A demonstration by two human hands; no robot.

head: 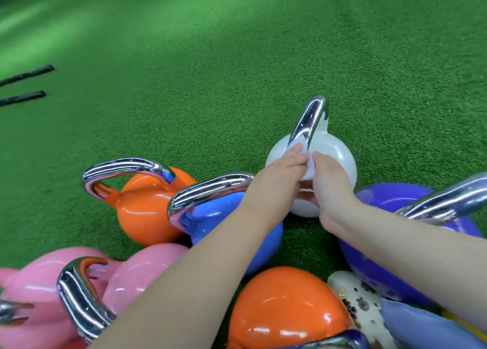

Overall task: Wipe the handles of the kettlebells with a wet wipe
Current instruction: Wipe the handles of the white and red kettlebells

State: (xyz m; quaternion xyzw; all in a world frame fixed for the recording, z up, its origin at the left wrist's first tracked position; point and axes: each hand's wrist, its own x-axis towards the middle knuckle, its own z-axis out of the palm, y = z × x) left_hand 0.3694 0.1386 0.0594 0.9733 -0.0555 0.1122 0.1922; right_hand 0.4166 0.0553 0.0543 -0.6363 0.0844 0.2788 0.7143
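1. Clearly, the step in hand is wiping the chrome handle [309,119] of the white kettlebell [332,153], which stands on the green turf [237,58] at the far side of the cluster, right of centre.
2. The left hand [279,174] pinches the wet wipe [307,161] against the near leg of that handle, fingers curled onto it; the right hand [329,180] is curled on the same wipe from the right side, low by the handle's base.
3. To do it well, I would wrap the wipe fully round the bar rather than dab one face.
4. Slide it up over the top arch and down the far leg, so the whole loop is covered.
5. One hand could steady the bell while the other travels.
6. The blue kettlebell [226,216] just left, the orange kettlebell [147,203] beyond it, the purple kettlebell [395,203] on the right and the pink kettlebell [39,290] nearest left show no wipe on their handles; I cannot tell which are done.
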